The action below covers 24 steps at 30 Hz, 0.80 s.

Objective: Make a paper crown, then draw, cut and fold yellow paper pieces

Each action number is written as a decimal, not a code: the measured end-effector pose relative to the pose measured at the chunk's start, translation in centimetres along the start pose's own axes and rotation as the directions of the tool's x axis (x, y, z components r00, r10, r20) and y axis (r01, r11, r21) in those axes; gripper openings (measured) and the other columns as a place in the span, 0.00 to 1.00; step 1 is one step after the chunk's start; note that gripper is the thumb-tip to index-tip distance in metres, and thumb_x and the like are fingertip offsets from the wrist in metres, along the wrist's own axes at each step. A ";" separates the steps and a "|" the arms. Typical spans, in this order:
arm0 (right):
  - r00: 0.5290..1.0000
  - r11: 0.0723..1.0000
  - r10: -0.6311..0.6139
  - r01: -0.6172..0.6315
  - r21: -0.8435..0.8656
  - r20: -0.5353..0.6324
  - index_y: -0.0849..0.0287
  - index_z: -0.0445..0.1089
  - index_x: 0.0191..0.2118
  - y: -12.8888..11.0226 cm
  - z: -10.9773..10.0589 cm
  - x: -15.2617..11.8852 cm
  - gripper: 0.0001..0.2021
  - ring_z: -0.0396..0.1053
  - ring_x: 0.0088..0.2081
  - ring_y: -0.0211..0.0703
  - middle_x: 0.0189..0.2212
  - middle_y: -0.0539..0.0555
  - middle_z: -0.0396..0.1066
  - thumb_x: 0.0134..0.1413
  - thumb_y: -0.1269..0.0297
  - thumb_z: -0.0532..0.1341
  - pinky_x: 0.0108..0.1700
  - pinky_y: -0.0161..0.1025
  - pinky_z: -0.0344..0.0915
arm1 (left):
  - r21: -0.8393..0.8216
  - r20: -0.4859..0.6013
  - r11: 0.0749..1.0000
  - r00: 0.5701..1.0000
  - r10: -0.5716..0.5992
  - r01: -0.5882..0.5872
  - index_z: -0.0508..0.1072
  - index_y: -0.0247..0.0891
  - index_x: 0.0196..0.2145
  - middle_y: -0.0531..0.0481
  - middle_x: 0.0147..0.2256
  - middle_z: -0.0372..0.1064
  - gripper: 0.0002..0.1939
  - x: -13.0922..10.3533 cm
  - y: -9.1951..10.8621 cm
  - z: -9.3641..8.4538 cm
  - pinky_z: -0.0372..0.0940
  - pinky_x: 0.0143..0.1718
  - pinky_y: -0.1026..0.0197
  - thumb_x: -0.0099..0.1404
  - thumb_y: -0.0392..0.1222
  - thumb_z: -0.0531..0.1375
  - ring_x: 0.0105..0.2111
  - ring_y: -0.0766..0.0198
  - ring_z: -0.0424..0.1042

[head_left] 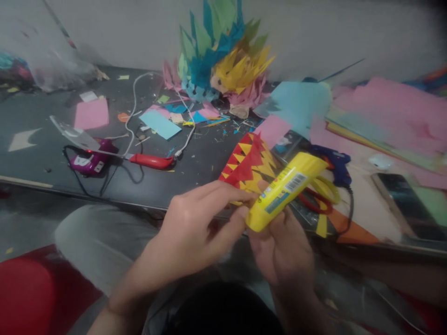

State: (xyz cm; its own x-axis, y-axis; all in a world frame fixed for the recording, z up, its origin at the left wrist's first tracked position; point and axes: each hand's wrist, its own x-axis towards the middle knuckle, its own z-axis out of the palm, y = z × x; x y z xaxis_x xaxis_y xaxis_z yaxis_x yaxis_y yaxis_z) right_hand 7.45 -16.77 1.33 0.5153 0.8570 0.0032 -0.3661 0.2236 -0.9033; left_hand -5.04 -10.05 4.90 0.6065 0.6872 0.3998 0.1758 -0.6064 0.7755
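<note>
Head view: your left hand [192,228], grip pinched on lower end of yellow plastic labelled tube [281,195]; your right hand [284,249], grip clamped on tube from beneath. Tube tilted over dark grey bench [195,172], near red-and-yellow spiky paper piece [247,163].

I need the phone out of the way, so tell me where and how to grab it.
Come from above and pinch the phone by its two long edges, around the middle. It lies flat, dark face up, so those narrow opposite sides should give the surest hold.
</note>
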 end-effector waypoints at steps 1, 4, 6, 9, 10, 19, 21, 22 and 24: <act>1.000 1.000 -0.006 0.006 0.001 0.007 0.48 0.73 0.39 0.0 0.0 0.0 0.07 0.73 0.33 0.40 0.36 0.49 0.76 0.52 0.58 0.61 0.34 0.37 0.73 | -0.007 0.020 1.000 1.000 0.005 -0.005 0.71 0.39 0.41 0.50 0.38 0.73 0.09 0.0 0.1 0.0 0.68 0.39 0.64 0.63 0.38 0.57 0.38 0.66 0.72; 1.000 1.000 -0.019 0.019 -0.025 0.011 0.46 0.73 0.39 0.2 -0.2 0.0 0.08 0.73 0.30 0.39 0.33 0.49 0.76 0.50 0.58 0.63 0.32 0.37 0.73 | 0.001 0.054 1.000 0.998 -0.023 0.023 0.70 0.39 0.44 0.50 0.41 0.73 0.15 0.0 0.2 0.1 0.69 0.42 0.62 0.59 0.44 0.62 0.40 0.64 0.72; 0.999 0.999 -0.035 0.035 -0.038 -0.005 0.47 0.74 0.37 0.5 -0.7 -0.1 0.08 0.73 0.29 0.40 0.32 0.49 0.76 0.47 0.60 0.66 0.31 0.37 0.73 | 0.019 0.108 0.999 0.994 -0.034 0.033 0.67 0.41 0.48 0.50 0.45 0.71 0.19 0.0 0.1 0.4 0.69 0.44 0.62 0.59 0.43 0.63 0.42 0.64 0.72; 0.996 0.996 -0.088 0.087 -0.020 -0.025 0.49 0.74 0.34 0.8 -1.7 -0.1 0.08 0.73 0.30 0.39 0.29 0.49 0.75 0.44 0.64 0.68 0.31 0.35 0.72 | 0.017 0.169 0.999 0.985 0.027 -0.030 0.64 0.42 0.53 0.51 0.49 0.69 0.19 0.1 0.0 0.9 0.68 0.47 0.63 0.64 0.37 0.57 0.46 0.66 0.71; 0.995 0.995 -0.097 0.096 -0.015 -0.031 0.50 0.75 0.33 0.8 -2.1 -0.1 0.08 0.73 0.30 0.39 0.29 0.50 0.75 0.43 0.64 0.69 0.31 0.34 0.72 | 0.006 0.172 0.998 0.984 0.056 -0.057 0.64 0.40 0.53 0.50 0.49 0.69 0.18 0.1 0.0 1.0 0.68 0.48 0.64 0.65 0.36 0.56 0.46 0.67 0.71; 0.963 0.967 -0.254 0.255 0.003 -0.092 0.52 0.74 0.33 -0.6 -2.9 1.1 0.03 0.67 0.23 0.32 0.24 0.46 0.71 0.51 0.65 0.63 0.24 0.29 0.65 | 0.059 -0.217 0.997 0.976 -0.029 0.043 0.72 0.41 0.42 0.50 0.40 0.73 0.12 1.5 -2.1 -2.5 0.70 0.32 0.70 0.59 0.37 0.62 0.37 0.68 0.72; 0.963 0.962 -0.268 0.269 -0.041 0.029 0.48 0.74 0.31 -1.9 -3.0 0.5 0.03 0.66 0.23 0.34 0.19 0.45 0.69 0.51 0.60 0.62 0.23 0.31 0.64 | 0.128 -0.336 0.983 0.938 -0.083 0.133 0.72 0.41 0.42 0.50 0.39 0.73 0.12 3.1 -3.9 -3.7 0.70 0.30 0.69 0.59 0.39 0.62 0.35 0.67 0.72; 0.974 0.974 -0.202 0.211 -0.077 0.106 0.46 0.73 0.29 -2.6 -3.2 0.1 0.05 0.68 0.24 0.36 0.17 0.46 0.68 0.51 0.56 0.61 0.24 0.33 0.64 | 0.163 -0.364 0.972 0.926 -0.099 0.168 0.73 0.41 0.42 0.49 0.39 0.73 0.12 4.2 -5.0 -4.1 0.69 0.28 0.69 0.58 0.41 0.63 0.35 0.66 0.72; 0.981 0.984 -0.050 0.080 -0.156 0.186 0.43 0.71 0.25 -3.7 -3.8 -0.7 0.09 0.71 0.27 0.40 0.16 0.48 0.67 0.49 0.49 0.59 0.25 0.37 0.65 | 0.252 -0.368 0.948 0.925 -0.093 0.196 0.73 0.40 0.42 0.49 0.39 0.73 0.13 6.6 -7.3 -4.4 0.66 0.26 0.69 0.58 0.43 0.62 0.36 0.64 0.72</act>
State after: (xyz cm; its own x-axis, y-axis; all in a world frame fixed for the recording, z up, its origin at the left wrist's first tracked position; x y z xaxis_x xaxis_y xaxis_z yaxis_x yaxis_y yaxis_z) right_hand 11.34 -19.95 3.05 0.3796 0.9161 0.1287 -0.1979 0.2163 -0.9561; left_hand -5.75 0.68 4.05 0.2596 0.8394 0.4775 0.4810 -0.5411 0.6898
